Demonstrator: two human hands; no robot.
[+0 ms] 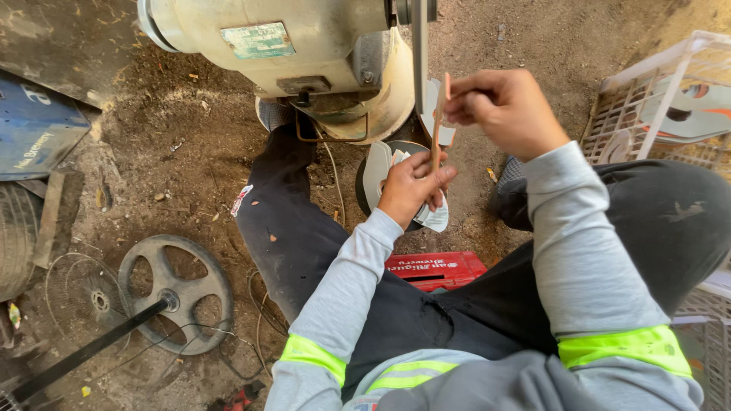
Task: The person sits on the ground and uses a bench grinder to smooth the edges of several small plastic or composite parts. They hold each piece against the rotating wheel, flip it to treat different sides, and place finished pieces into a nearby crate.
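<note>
Sleeves: grey with yellow-green cuffs, bottom of frame.
Strip: thin tan piece (pixel 439 122), centre, long axis near upright.
Right hand (pixel 502 110): pinches strip's top end.
Left hand (pixel 411 186): directly below, fingers closed on its lower end.
Machine (pixel 304 53): cream, just beyond.

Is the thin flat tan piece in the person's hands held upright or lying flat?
Upright, on edge. The thin flat tan piece runs nearly vertically from the right hand, pinching its top, down to the left hand.
</note>
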